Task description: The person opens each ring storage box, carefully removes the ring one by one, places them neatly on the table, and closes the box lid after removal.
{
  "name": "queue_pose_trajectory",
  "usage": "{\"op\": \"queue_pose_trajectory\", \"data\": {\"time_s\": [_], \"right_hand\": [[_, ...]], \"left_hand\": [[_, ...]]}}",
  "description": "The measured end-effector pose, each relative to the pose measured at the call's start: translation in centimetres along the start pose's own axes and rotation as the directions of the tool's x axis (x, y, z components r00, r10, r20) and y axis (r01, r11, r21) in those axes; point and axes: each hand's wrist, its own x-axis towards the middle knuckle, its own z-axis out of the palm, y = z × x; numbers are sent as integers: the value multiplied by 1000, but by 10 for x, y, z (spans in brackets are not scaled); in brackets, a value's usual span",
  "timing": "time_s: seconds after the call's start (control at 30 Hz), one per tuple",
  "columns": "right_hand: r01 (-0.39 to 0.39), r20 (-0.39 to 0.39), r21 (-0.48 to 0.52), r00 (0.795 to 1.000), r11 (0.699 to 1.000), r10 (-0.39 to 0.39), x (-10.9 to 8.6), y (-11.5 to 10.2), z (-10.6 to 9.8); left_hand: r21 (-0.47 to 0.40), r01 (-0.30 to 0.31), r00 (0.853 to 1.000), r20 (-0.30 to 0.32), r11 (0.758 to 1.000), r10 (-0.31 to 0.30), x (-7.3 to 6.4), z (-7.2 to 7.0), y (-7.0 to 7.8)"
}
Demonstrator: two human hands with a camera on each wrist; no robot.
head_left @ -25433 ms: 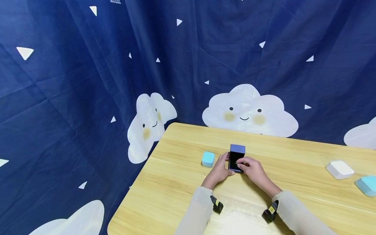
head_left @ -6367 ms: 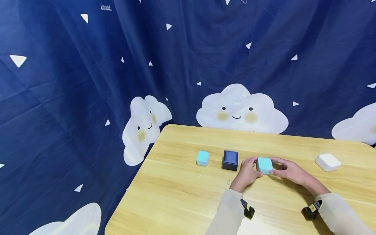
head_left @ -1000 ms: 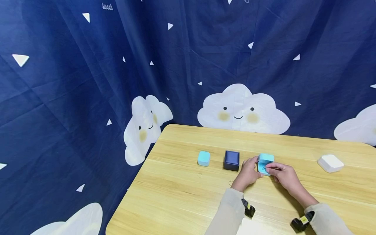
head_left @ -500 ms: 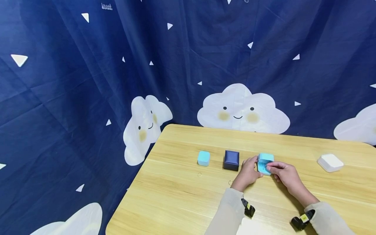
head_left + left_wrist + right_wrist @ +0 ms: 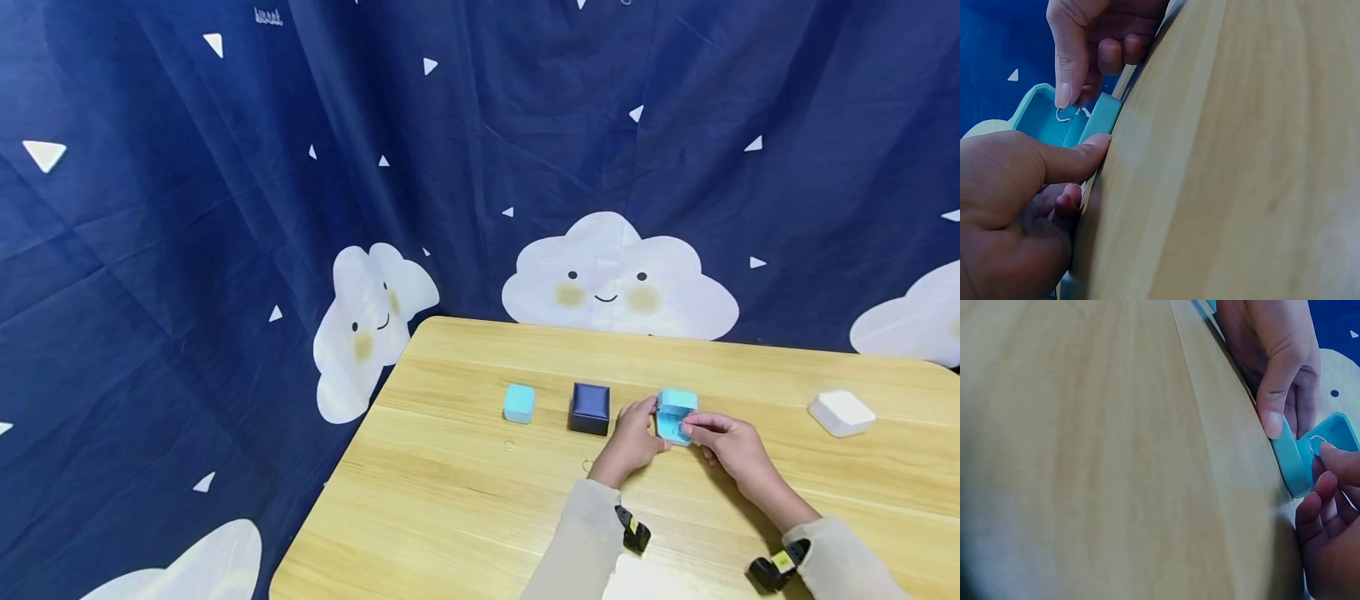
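Note:
A turquoise ring box [image 5: 677, 402] stands with its lid raised, right of the middle of the table. My left hand [image 5: 634, 442] holds its left side, the thumb [image 5: 1079, 161] pressing the front of the base. My right hand [image 5: 733, 450] reaches in from the right, thumb and forefinger pinching a thin silver ring [image 5: 1062, 115] inside the box. The ring also shows at the fingertips in the right wrist view, as a ring [image 5: 1315, 442] partly covered by them. A second small silvery piece [image 5: 1084, 112] shows beside it in the left wrist view.
Left of my hands stand a closed dark blue box [image 5: 590, 408] and a closed turquoise box [image 5: 519, 403]. One thin ring [image 5: 509, 446] lies before the turquoise one, another ring [image 5: 588, 466] by my left wrist. A white box [image 5: 842, 413] stands at the right.
Since the oldest frame the dark blue box has been closed and a ring lies before it. The right turquoise box, closed 6.4 seconds ago, is now open. In the last second the hands barely moved.

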Motion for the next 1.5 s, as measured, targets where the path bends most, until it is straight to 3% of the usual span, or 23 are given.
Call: {"op": "queue_pose_trajectory", "data": {"time_s": [0.7,0.97,1.1,1.2,1.5], "right_hand": [[-20,21,-137,1000,990,23,-34,-4,4],[18,39,-197,999,980,-10,-50,-8,12],[87,34,-276,996,957,-81,-56,-6,16],[136,27,-360,990,923,-136,-58,-5,18],[194,67,-469,981,861,-184,-65,-7,20]], "left_hand": [[6,-4,1000,-11,1000,4,-1,0,3],[0,-22,1000,-9,1000,22,-1,-1,1],[0,-24,1000,-11,1000,24,-1,-1,1],[6,-24,1000,-12,1000,25,-1,-1,1],[13,-30,1000,-10,999,30,-1,0,0]]}}
